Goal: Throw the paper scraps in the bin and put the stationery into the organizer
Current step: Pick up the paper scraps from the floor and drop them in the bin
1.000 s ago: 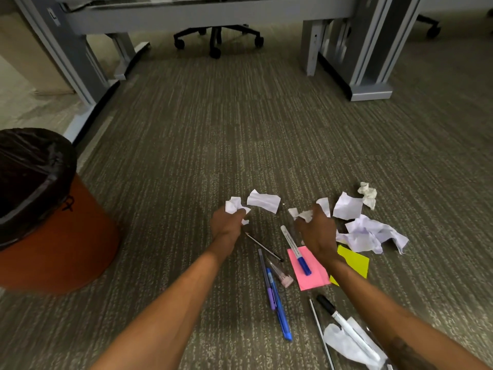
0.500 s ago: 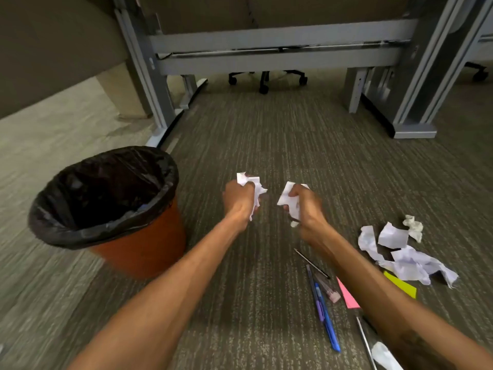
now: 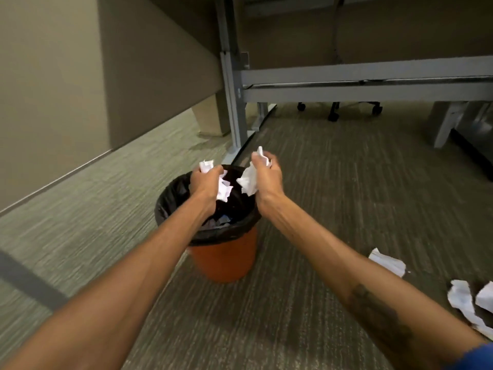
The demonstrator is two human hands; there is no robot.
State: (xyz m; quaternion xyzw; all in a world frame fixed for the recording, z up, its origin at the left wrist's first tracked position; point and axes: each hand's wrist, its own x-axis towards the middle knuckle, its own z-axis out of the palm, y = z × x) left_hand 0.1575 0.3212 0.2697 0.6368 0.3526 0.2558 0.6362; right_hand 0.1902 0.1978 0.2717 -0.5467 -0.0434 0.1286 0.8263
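The left hand (image 3: 206, 182) hovered over the mouth of the round orange plastic bin (image 3: 224, 260), the right hand (image 3: 268, 180) by its rim, likely so releases would fall inside. The 2 grips were curled tight around crumpled white paper scraps (image 3: 224, 189); loose scraps (image 3: 389, 263) lay on the carpet (image 3: 333, 182), well apart.

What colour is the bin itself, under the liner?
The bin is orange, with a black liner folded over its rim; head view.

You're in an office. Grey metal desk frame (image 3: 368, 82) ahead of you, castor base of a swivel chair (image 3: 333, 114) behind it, a plain partition panel (image 3: 149, 76) on your left, ribbed commercial carpet (image 3: 346, 188) underfoot, and an orange waste bin (image 3: 224, 260) with a black liner (image 3: 170, 206).
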